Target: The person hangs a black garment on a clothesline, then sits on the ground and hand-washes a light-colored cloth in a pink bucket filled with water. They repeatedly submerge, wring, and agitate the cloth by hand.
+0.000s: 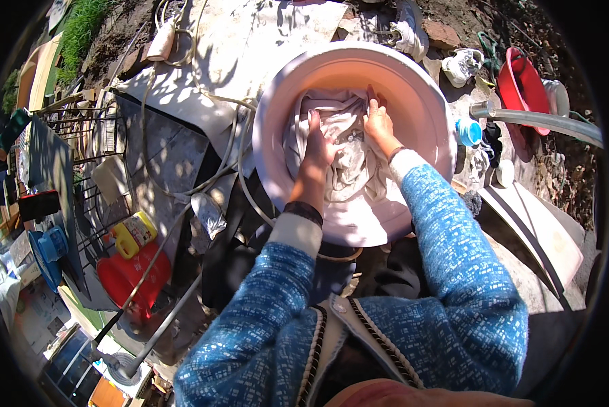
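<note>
A large pale pink basin [434,146] stands in front of me with a wet, crumpled whitish cloth [350,173] in it. My left hand [316,146] is inside the basin at the cloth's left part, thumb spread from its fingers. Across from it, my right hand [380,125] rests against the cloth's upper right edge, fingers stretched out. Both palms face inward, and neither hand is closed round the fabric. Some fingertips are partly hidden by the hands. Bright sun falls on the cloth and the basin's near side.
To the right are a pale hose or pipe [548,124], a red basin [521,88] and a blue-rimmed cup [468,132]. On the left lie a looping cable [145,136], a wire rack [90,163], a yellow container [135,234] and a red bucket [131,278].
</note>
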A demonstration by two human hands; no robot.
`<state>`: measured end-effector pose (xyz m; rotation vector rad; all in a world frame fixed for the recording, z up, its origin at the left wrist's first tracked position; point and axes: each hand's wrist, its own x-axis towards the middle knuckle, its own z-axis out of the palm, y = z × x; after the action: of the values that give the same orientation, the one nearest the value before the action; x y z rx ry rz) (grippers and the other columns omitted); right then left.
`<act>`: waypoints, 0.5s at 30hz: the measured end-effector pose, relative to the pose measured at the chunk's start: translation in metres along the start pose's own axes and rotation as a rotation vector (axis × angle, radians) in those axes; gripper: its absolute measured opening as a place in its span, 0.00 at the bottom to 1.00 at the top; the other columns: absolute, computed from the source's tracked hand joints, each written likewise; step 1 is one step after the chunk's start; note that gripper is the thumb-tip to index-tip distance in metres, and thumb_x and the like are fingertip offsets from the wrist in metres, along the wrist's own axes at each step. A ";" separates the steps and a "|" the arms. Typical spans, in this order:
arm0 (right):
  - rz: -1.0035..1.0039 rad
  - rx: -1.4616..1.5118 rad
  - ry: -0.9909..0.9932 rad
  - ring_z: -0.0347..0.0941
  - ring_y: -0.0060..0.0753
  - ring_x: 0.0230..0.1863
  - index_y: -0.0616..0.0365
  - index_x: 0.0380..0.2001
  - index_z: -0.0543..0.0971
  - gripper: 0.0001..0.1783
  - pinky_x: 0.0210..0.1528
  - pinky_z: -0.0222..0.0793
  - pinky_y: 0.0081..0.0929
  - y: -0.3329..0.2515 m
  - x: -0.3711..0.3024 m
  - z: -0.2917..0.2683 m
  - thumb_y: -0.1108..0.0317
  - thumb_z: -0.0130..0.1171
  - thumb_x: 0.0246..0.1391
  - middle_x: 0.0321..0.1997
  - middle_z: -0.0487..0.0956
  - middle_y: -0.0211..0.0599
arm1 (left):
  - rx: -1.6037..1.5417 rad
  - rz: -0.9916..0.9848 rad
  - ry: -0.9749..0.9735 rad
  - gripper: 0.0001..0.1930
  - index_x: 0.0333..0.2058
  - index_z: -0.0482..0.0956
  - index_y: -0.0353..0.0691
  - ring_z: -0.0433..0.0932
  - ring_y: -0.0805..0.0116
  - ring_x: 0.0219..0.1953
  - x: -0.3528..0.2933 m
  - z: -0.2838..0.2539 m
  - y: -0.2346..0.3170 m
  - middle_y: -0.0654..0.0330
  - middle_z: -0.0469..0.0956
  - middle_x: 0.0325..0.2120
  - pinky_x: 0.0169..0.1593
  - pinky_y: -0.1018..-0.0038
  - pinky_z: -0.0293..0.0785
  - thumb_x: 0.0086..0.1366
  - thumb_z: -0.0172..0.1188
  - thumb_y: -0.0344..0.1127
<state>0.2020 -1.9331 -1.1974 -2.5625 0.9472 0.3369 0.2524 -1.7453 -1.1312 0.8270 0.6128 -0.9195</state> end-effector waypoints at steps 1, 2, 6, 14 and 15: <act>-0.056 -0.009 0.001 0.75 0.58 0.52 0.52 0.55 0.73 0.22 0.54 0.71 0.50 0.001 0.000 0.003 0.55 0.55 0.62 0.48 0.78 0.53 | 0.009 -0.015 0.021 0.43 0.71 0.49 0.49 0.60 0.48 0.67 0.001 0.001 0.000 0.48 0.56 0.67 0.63 0.40 0.61 0.68 0.44 0.70; -0.096 -0.022 -0.015 0.76 0.57 0.51 0.52 0.54 0.74 0.20 0.54 0.71 0.50 0.002 0.000 0.006 0.55 0.54 0.62 0.47 0.79 0.53 | -0.014 -0.008 0.012 0.42 0.70 0.49 0.49 0.61 0.49 0.67 0.002 0.001 0.000 0.48 0.57 0.67 0.62 0.40 0.61 0.68 0.44 0.70; -0.090 -0.048 -0.119 0.79 0.56 0.47 0.57 0.40 0.82 0.14 0.51 0.73 0.48 0.006 0.000 0.010 0.63 0.49 0.60 0.42 0.82 0.53 | -0.062 -0.021 -0.028 0.41 0.70 0.51 0.49 0.63 0.49 0.65 0.003 -0.005 -0.005 0.49 0.59 0.65 0.61 0.41 0.63 0.68 0.43 0.69; 0.026 -0.038 -0.238 0.79 0.59 0.49 0.63 0.35 0.84 0.14 0.50 0.74 0.46 0.016 -0.002 0.012 0.66 0.52 0.55 0.44 0.82 0.57 | -0.120 0.004 -0.067 0.39 0.68 0.55 0.49 0.67 0.51 0.61 0.013 -0.016 -0.008 0.50 0.64 0.61 0.59 0.44 0.66 0.69 0.42 0.69; 0.070 -0.017 -0.249 0.79 0.59 0.49 0.63 0.35 0.84 0.14 0.50 0.74 0.46 0.018 -0.001 0.013 0.66 0.52 0.55 0.43 0.82 0.58 | -0.127 0.007 -0.077 0.38 0.68 0.55 0.49 0.68 0.51 0.60 0.014 -0.018 -0.008 0.50 0.64 0.61 0.59 0.44 0.67 0.69 0.42 0.69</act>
<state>0.1883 -1.9395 -1.2139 -2.4334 0.9444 0.6685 0.2497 -1.7391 -1.1548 0.6771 0.5949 -0.8929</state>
